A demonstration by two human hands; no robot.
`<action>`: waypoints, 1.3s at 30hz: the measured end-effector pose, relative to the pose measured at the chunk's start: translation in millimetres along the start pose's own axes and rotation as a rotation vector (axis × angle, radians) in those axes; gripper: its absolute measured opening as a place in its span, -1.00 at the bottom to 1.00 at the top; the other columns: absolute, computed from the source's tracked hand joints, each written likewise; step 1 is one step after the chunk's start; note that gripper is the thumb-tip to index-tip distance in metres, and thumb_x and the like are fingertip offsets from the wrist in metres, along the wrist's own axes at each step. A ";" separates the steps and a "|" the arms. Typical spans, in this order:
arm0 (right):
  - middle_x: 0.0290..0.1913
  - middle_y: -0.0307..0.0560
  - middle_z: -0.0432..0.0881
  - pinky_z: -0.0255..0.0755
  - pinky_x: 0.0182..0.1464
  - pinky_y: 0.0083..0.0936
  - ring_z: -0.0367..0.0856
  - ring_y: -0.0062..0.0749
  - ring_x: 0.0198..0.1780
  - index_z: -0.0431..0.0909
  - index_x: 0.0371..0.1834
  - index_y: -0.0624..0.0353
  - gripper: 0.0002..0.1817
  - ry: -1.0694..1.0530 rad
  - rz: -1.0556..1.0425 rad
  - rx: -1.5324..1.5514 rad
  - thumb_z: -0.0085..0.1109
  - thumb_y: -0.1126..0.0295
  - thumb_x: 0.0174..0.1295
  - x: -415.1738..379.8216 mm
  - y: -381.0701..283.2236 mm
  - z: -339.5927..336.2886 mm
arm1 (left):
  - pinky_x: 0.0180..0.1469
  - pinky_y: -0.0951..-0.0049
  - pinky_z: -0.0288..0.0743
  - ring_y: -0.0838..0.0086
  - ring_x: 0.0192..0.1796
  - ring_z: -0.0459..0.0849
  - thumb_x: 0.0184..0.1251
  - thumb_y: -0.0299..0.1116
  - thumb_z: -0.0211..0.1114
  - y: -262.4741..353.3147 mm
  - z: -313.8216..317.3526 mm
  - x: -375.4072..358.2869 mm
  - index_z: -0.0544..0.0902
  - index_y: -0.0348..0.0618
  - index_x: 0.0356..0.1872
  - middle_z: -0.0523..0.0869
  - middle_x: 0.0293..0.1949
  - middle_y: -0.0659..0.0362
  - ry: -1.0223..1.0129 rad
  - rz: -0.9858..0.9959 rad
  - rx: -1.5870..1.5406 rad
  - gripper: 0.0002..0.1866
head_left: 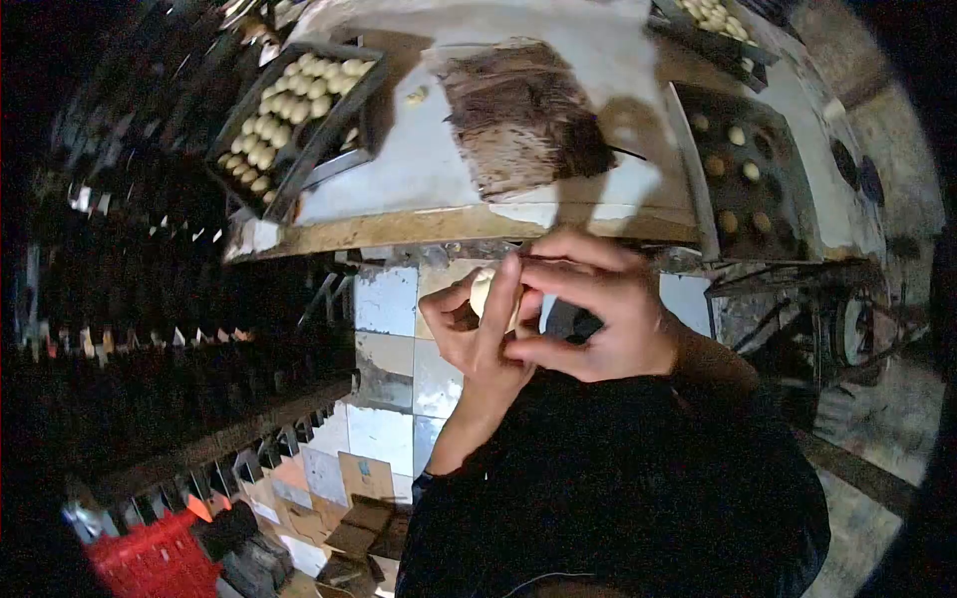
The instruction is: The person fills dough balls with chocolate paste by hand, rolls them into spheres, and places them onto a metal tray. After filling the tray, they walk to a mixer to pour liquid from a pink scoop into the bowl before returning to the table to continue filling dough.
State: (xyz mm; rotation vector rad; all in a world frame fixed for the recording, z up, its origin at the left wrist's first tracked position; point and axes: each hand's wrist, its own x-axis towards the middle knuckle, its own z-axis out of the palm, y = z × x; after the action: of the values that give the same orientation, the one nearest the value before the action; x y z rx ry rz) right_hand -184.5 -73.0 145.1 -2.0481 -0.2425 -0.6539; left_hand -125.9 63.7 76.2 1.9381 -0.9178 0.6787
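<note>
In front of my body, above the floor tiles, my left hand [483, 334] is closed around a pale dough ball [482, 287]. Only a part of the dough shows between the thumb and the fingers. My right hand [608, 309] meets the left from the right side, its fingers curled and its fingertips against the left hand's fingers beside the dough. Whatever lies between those right fingertips is hidden.
Ahead stands a worktable [374, 224] with a dark stained sheet [523, 120]. A tray of dough balls [299, 100] lies at its left. At the right, a dark baking tray [783, 189] carries several pieces. A red crate [150, 558] sits low at the left.
</note>
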 end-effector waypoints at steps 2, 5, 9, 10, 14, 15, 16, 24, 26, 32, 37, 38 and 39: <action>-0.17 0.01 0.60 0.55 -0.22 -0.40 0.64 -0.21 -0.21 0.62 -0.18 0.30 -0.65 0.045 -0.056 -0.225 0.42 0.48 -0.09 -12.8 14.2 -13.8 | -0.12 0.38 0.42 0.26 -0.15 0.45 0.16 -0.20 0.44 10.8 16.2 10.2 0.45 -0.20 0.28 0.56 -0.27 0.07 -0.094 -0.004 -0.118 -0.34; -0.14 -0.01 0.57 0.54 -0.24 -0.40 0.64 -0.23 -0.23 0.63 -0.22 0.26 -0.67 0.059 -0.124 -0.186 0.42 0.48 -0.12 -24.6 38.2 -60.0 | -0.07 0.35 0.34 0.32 -0.13 0.38 0.12 -0.08 0.41 32.8 62.3 18.5 0.42 -0.27 0.26 0.48 -0.18 0.07 -0.202 -0.267 -0.833 -0.28; -0.26 -0.07 0.64 0.49 -0.35 -0.55 0.63 -0.44 -0.34 0.66 -0.28 0.27 -0.73 0.275 0.106 -0.032 0.48 0.50 -0.09 -32.6 56.3 -133.8 | 0.02 0.24 0.26 0.32 -0.08 0.36 0.27 0.23 0.08 67.8 129.1 31.7 0.57 -0.21 -0.09 0.30 -0.11 0.07 -0.296 -0.504 -1.416 -0.38; -0.31 -0.08 0.65 0.47 -0.37 -0.57 0.62 -0.47 -0.36 0.67 -0.30 0.27 -0.75 0.282 0.219 0.027 0.48 0.51 -0.08 -34.5 57.8 -155.3 | 0.00 0.26 0.27 0.31 -0.11 0.37 0.31 0.18 0.07 81.8 147.8 32.4 0.59 -0.16 -0.13 0.31 -0.12 0.07 -0.248 -0.502 -1.405 -0.46; -0.37 -0.06 0.67 0.49 -0.34 -0.53 0.63 -0.43 -0.36 0.68 -0.31 0.27 -0.77 0.415 0.131 0.138 0.47 0.53 -0.08 -62.2 97.5 -213.7 | -0.05 0.27 0.30 0.30 -0.19 0.38 0.38 0.04 0.09 119.1 213.4 65.3 0.61 -0.06 -0.26 0.33 -0.14 0.06 -0.306 -0.097 -1.126 -0.63; -0.27 0.01 0.68 0.55 -0.27 -0.49 0.67 -0.33 -0.30 0.68 -0.26 0.27 -0.76 0.426 0.039 0.104 0.42 0.58 -0.06 -65.0 104.2 -226.5 | -0.10 0.30 0.29 0.32 -0.17 0.38 0.28 -0.01 0.26 127.7 227.9 74.2 0.56 -0.10 -0.26 0.34 -0.16 0.06 -0.252 -0.028 -1.064 -0.66; -0.20 0.04 0.67 0.58 -0.21 -0.45 0.69 -0.28 -0.25 0.68 -0.22 0.26 -0.74 0.446 0.047 0.013 0.37 0.61 -0.04 -65.1 103.1 -237.6 | -0.12 0.30 0.31 0.32 -0.17 0.38 0.24 0.00 0.30 142.3 243.6 77.5 0.51 -0.11 -0.20 0.35 -0.18 0.05 -0.171 -0.111 -1.027 -0.62; -0.17 0.01 0.69 0.60 -0.10 -0.30 0.72 -0.16 -0.13 0.64 -0.07 0.14 -0.72 0.431 0.230 -0.062 0.22 0.57 0.13 -123.0 158.1 -304.1 | -0.17 0.30 0.55 0.33 -0.21 0.58 -0.18 -0.05 0.65 216.7 352.9 108.7 0.51 -0.24 -0.19 0.52 -0.25 0.09 -0.449 -0.012 -1.348 -0.36; -0.16 -0.01 0.67 0.56 -0.07 -0.30 0.69 -0.10 -0.12 0.62 -0.04 0.12 -0.76 0.148 0.537 -0.277 0.10 0.51 0.24 -134.9 164.6 -328.4 | -0.26 0.31 0.52 0.29 -0.29 0.61 -0.11 -0.09 0.62 214.7 372.5 103.3 0.53 -0.22 -0.46 0.57 -0.42 0.11 -0.568 0.001 -1.187 -0.52; 0.12 0.13 0.51 0.35 0.22 -0.15 0.48 0.06 0.17 0.43 0.14 0.25 -0.64 0.333 0.419 -0.571 0.09 0.44 0.28 -165.3 180.7 -367.0 | -0.32 0.42 0.49 0.48 -0.35 0.59 0.09 -0.18 0.49 204.8 454.0 25.9 0.50 -0.24 -0.35 0.61 -0.41 0.11 -1.079 -0.975 -1.222 -0.61; 0.10 0.17 0.46 0.37 0.15 -0.18 0.46 0.07 0.13 0.43 0.09 0.23 -0.71 0.254 0.370 -0.448 0.05 0.46 0.31 -202.1 235.6 -357.1 | -0.22 0.44 0.50 0.48 -0.24 0.59 0.06 -0.28 0.51 214.0 485.6 -19.1 0.48 -0.27 -0.10 0.61 -0.31 0.11 -1.571 -0.982 -1.350 -0.53; 0.03 0.13 0.49 0.39 0.11 -0.22 0.47 0.05 0.09 0.45 0.04 0.23 -0.75 0.233 0.442 -0.345 0.04 0.45 0.32 -207.6 239.0 -365.9 | -0.20 0.45 0.51 0.48 -0.21 0.59 0.06 -0.30 0.51 215.9 486.6 -13.6 0.48 -0.28 -0.04 0.61 -0.29 0.11 -1.652 -0.808 -1.263 -0.50; 0.03 0.14 0.49 0.40 0.11 -0.22 0.48 0.05 0.09 0.45 0.05 0.24 -0.75 0.262 0.517 -0.288 0.01 0.43 0.35 -213.9 245.2 -373.6 | -0.17 0.45 0.51 0.48 -0.19 0.59 0.05 -0.32 0.52 217.9 484.8 -3.1 0.47 -0.28 0.01 0.61 -0.27 0.12 -1.704 -0.608 -1.157 -0.47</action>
State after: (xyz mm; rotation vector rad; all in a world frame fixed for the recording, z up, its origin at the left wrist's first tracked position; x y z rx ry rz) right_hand -393.7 -500.0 5.8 -2.1415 0.5461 -0.6438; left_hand -252.4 -435.4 -56.0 1.1411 -1.0494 -1.7684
